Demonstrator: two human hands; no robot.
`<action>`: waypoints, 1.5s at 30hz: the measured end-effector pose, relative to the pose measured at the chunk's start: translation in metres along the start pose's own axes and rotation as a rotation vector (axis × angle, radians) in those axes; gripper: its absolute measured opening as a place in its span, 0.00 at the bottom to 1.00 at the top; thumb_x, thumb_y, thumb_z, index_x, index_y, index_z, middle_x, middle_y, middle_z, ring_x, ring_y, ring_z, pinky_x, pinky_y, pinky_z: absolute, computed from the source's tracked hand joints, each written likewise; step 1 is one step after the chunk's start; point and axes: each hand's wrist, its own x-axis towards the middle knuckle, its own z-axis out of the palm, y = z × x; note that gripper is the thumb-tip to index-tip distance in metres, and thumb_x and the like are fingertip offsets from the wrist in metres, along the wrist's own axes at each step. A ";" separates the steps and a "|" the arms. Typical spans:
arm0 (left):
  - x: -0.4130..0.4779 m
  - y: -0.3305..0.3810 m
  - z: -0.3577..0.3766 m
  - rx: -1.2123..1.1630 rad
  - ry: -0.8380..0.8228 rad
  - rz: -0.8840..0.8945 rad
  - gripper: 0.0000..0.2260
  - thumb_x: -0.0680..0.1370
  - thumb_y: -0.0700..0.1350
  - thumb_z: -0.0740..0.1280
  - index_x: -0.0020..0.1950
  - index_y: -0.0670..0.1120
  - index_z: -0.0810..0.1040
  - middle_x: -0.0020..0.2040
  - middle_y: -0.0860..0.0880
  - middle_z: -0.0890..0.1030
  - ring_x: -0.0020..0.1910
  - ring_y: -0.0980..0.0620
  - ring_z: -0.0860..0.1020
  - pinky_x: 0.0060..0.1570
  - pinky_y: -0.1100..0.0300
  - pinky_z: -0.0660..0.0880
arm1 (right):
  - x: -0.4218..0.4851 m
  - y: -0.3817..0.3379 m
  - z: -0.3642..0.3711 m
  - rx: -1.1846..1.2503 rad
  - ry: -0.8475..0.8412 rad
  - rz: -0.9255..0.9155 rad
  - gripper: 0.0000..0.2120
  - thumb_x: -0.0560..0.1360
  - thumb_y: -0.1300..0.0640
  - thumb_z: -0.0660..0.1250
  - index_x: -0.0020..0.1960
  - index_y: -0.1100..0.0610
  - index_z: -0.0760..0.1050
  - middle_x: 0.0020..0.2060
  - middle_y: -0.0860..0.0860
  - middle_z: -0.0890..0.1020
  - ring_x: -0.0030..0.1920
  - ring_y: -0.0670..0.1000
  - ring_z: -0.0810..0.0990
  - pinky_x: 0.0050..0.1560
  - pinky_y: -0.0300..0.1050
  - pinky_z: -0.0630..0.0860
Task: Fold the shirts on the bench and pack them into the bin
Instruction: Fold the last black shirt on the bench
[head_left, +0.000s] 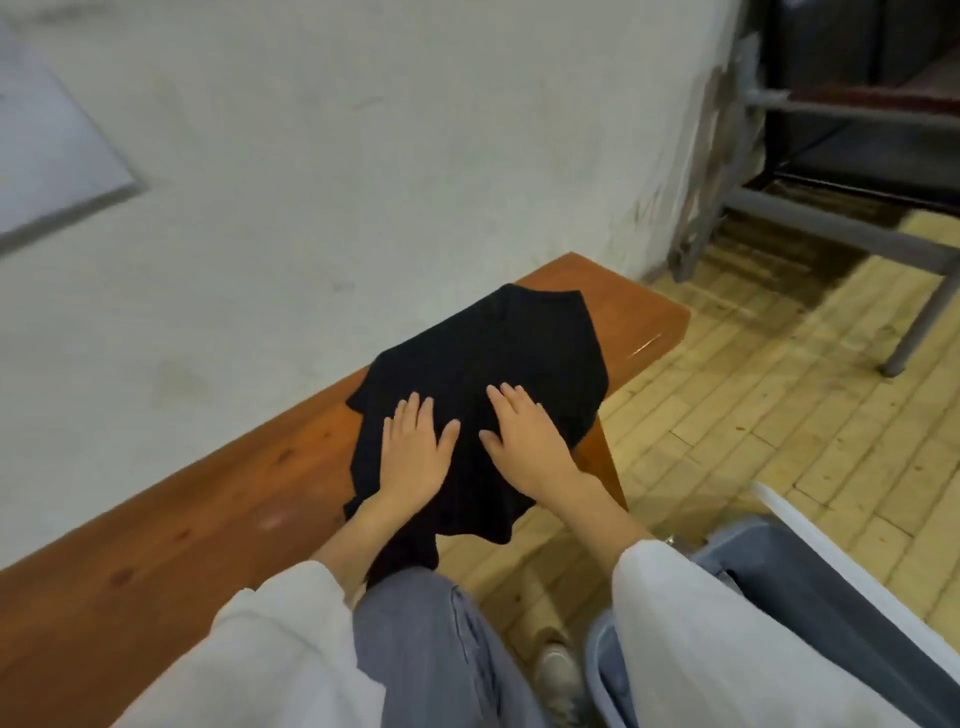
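Note:
A black shirt (519, 353) lies spread on the far end of a brown wooden bench (171, 525), with its near edge hanging over the bench's side toward my knees. My left hand (413, 452) lies flat on the shirt's left part, fingers straight and slightly spread. My right hand (524, 436) presses flat on the shirt just to the right of it, fingers straight. Part of a blue-grey bin (810, 582) with a white rim shows at the lower right beside my leg.
A pale wall (363, 156) runs along the far side of the bench. A grey metal frame (841, 228) stands on the yellowish tiled floor (753, 415) at the upper right. My legs in blue-grey trousers (431, 649) fill the bottom of the view.

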 end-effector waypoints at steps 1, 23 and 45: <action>0.002 -0.005 -0.003 -0.085 -0.048 -0.004 0.24 0.83 0.53 0.51 0.76 0.43 0.59 0.78 0.45 0.55 0.77 0.48 0.51 0.74 0.52 0.45 | 0.005 -0.008 0.007 -0.063 -0.058 0.028 0.28 0.82 0.48 0.53 0.78 0.55 0.49 0.77 0.54 0.52 0.77 0.54 0.47 0.75 0.54 0.45; -0.141 -0.316 -0.149 -0.161 -0.048 -0.343 0.39 0.72 0.57 0.70 0.77 0.49 0.55 0.79 0.49 0.47 0.77 0.48 0.43 0.73 0.50 0.39 | -0.044 -0.290 0.148 -0.274 -0.478 -0.349 0.33 0.79 0.41 0.54 0.78 0.49 0.43 0.77 0.50 0.42 0.76 0.55 0.38 0.73 0.59 0.36; -0.219 -0.294 -0.143 -0.064 0.128 -0.190 0.16 0.78 0.49 0.64 0.66 0.51 0.73 0.70 0.53 0.68 0.73 0.51 0.61 0.73 0.51 0.54 | -0.103 -0.209 0.112 -0.146 -0.033 -0.560 0.22 0.78 0.38 0.49 0.46 0.47 0.79 0.44 0.39 0.73 0.44 0.44 0.72 0.46 0.41 0.66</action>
